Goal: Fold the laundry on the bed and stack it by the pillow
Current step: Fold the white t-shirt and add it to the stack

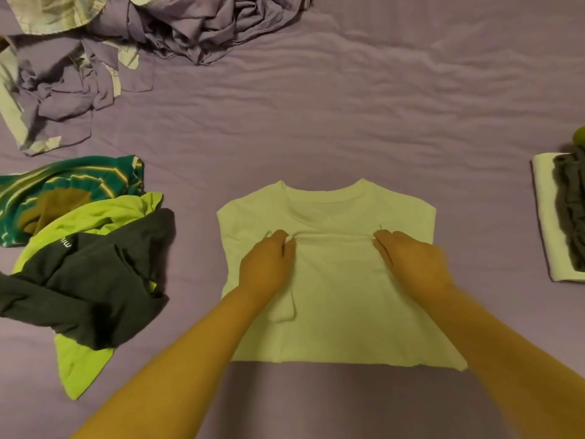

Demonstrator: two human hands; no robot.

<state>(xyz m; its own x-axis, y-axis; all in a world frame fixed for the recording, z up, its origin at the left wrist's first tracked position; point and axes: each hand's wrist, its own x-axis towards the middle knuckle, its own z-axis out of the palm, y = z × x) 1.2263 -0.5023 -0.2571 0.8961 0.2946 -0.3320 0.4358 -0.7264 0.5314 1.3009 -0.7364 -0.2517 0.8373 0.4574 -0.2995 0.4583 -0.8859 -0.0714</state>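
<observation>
The bed (348,90) carries the pale T-shirt (332,296) flat near its near edge, midway along. It looks light, limp and quick to wrinkle, best taken by its folded hem. Left hand (269,261) and right hand (411,264) each pinch that hem.

Bed (364,99), purple sheet, wrinkled. On it: white t-shirt (335,296) center, half folded; heap of green and dark clothes (82,248) left; crumpled purple bedding (133,42) top left; folded stack (550,223) at right edge.
</observation>
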